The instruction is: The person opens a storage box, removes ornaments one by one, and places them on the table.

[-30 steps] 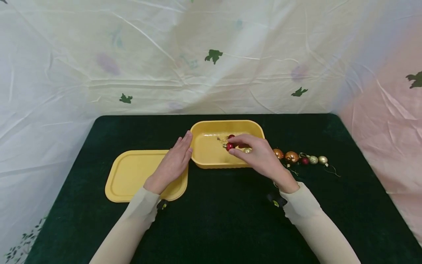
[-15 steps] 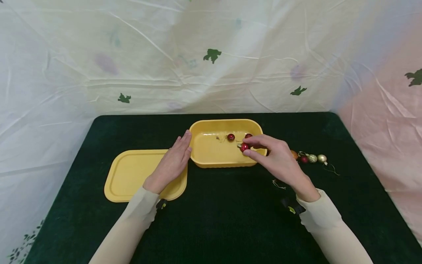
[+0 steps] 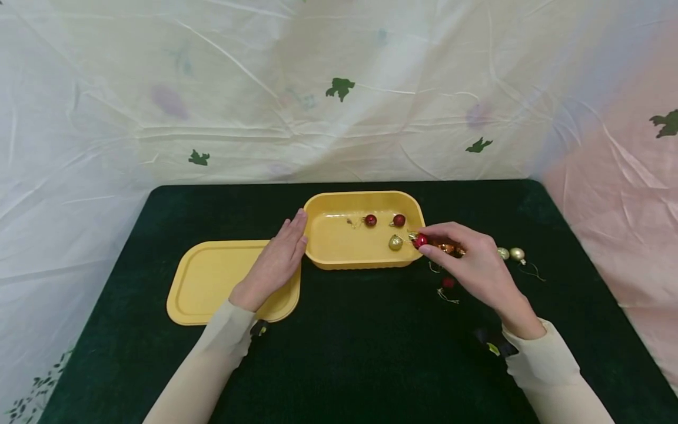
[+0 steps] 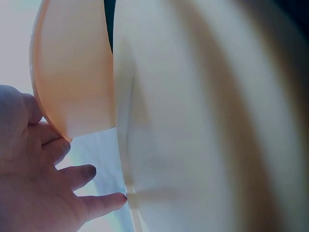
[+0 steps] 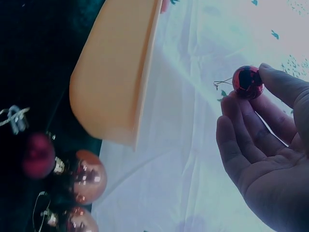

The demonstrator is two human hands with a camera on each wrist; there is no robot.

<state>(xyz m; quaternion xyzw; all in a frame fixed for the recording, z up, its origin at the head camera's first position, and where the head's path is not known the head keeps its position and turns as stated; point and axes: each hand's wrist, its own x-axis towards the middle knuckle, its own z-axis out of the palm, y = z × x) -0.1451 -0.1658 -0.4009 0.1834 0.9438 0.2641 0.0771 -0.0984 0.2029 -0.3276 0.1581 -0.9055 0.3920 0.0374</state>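
Note:
My right hand (image 3: 468,259) pinches a small shiny red Christmas bauble (image 3: 420,240) between thumb and fingertips, at the right rim of a yellow plastic box (image 3: 339,256). In the right wrist view the red bauble (image 5: 247,82) shows a thin loop at its cap. Inside the box lie two red baubles (image 3: 370,220) (image 3: 398,220) and a gold glitter bauble (image 3: 395,242). My left hand (image 3: 275,262) lies with extended fingers against the box's left side, above a flat yellow lid (image 3: 212,282). The left wrist view has its fingertips (image 4: 60,147) at the box rim.
Right of the box, copper baubles (image 5: 89,176) lie partly behind my right hand. Farther right are pale gold baubles (image 3: 517,254), and a dark red one (image 3: 448,283) lies nearer me. Dark green cloth (image 3: 349,353) covers the table; a white curtain (image 3: 254,106) hangs behind.
My right hand has moved right with the red bauble, from over the box's middle to its right rim. The gold bauble in the box is uncovered again. My left hand stays put.

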